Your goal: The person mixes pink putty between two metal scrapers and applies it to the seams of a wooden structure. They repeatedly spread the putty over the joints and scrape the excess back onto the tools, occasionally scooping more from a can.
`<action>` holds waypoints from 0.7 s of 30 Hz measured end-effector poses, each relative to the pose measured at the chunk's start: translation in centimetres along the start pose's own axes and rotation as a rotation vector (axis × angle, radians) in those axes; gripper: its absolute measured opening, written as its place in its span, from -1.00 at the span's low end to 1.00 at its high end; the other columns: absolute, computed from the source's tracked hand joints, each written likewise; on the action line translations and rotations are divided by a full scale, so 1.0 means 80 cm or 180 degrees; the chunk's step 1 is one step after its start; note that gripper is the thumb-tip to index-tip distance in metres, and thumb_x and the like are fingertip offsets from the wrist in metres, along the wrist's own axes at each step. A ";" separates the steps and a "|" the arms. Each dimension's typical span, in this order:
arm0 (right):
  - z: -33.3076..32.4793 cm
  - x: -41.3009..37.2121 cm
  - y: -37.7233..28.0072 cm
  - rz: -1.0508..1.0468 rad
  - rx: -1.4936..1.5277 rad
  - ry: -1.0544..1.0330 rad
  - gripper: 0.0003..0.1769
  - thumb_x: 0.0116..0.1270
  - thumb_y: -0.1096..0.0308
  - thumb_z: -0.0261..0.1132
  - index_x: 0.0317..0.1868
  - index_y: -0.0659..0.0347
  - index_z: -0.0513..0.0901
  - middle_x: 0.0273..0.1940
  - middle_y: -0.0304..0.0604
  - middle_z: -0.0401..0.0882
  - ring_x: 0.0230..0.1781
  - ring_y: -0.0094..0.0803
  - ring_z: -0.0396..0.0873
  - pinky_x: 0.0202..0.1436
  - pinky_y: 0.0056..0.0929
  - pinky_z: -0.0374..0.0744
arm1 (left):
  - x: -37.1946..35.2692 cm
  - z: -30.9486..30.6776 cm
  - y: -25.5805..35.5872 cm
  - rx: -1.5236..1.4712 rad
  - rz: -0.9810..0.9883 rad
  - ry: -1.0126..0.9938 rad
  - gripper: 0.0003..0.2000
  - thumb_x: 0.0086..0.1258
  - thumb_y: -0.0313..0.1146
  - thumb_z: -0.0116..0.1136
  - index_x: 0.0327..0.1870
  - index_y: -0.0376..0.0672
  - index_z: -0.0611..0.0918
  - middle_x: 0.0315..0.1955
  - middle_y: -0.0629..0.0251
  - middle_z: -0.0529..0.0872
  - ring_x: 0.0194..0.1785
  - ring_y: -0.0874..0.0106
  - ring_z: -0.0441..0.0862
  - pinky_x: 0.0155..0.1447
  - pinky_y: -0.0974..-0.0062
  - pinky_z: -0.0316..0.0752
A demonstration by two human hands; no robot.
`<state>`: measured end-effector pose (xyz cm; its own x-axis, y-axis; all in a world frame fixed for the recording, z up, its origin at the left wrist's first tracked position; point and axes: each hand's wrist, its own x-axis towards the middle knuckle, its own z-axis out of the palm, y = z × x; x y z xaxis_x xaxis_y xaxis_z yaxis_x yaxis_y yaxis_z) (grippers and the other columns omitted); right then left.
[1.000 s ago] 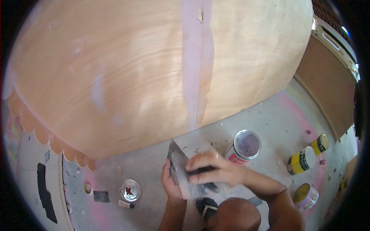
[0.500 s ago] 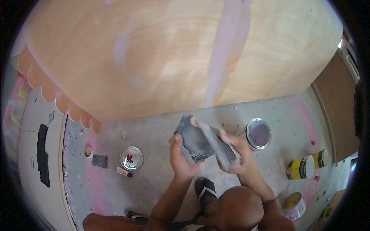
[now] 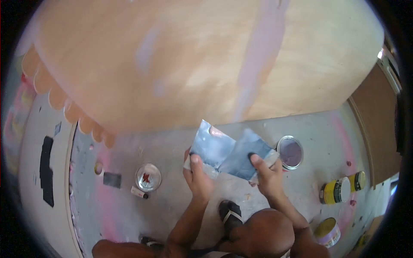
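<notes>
My left hand is closed on a flat grey, shiny plate that looks like a putty spreader, its thumb on the near edge. A second, similar spreader is gripped by my right hand, with the thumb pressed on its face. The two plates meet or overlap near their inner edges, in front of my knee. Whitish smears show along their lower edges. The fingers behind both plates are mostly hidden.
A large curved wooden panel with pale lilac streaks stands ahead. On the floor are an open tin, yellow-black tins, another open tin, a clear dish with red bits, a small white tube and a grey sheet.
The right spreader has turned from nearly edge-on to flat, facing up beside the left one. The left spreader has tilted too, and both surfaces now look brighter and bluish.
</notes>
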<state>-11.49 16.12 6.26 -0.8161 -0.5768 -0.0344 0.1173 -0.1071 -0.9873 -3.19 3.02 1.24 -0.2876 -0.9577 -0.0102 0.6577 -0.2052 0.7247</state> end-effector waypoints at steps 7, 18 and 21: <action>0.000 0.042 -0.108 -0.0511 -0.0839 0.0161 -0.63 0.31 0.14 0.35 -0.12 0.32 0.61 -0.46 -0.23 0.58 -0.65 -0.52 0.50 -0.62 -0.55 0.44 | 0.016 -0.010 0.028 0.2256 0.1329 -0.2523 -0.69 0.46 -0.30 0.11 0.08 -0.33 0.61 -0.25 0.15 0.75 -0.32 0.44 0.69 -0.22 0.55 0.55; 0.024 0.257 -0.436 -0.4454 -0.4542 0.1417 -0.56 0.21 0.62 -0.03 0.10 0.28 0.52 0.00 0.21 0.52 0.05 0.20 0.43 0.16 -0.07 0.44 | 0.005 -0.032 -0.023 0.1811 0.0051 -0.2268 -0.64 0.48 -0.27 0.07 0.09 -0.40 0.61 -0.41 0.33 0.67 -0.35 0.60 0.50 -0.23 0.61 0.44; 0.037 0.284 -0.436 -0.4338 -0.4720 0.1709 -0.56 0.21 0.61 -0.03 0.10 0.27 0.52 0.00 0.20 0.52 0.02 0.20 0.43 0.15 -0.04 0.43 | 0.006 -0.040 -0.038 0.1728 -0.0375 -0.2258 -0.63 0.49 -0.24 0.06 0.09 -0.40 0.61 -0.41 0.39 0.64 -0.36 0.62 0.46 -0.25 0.62 0.41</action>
<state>-32.46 4.33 40.38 -0.0483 -0.4418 0.8958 -0.7805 0.5763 0.2422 -3.12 2.55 -3.16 -0.8128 -0.5499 0.1922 0.2292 0.0014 0.9734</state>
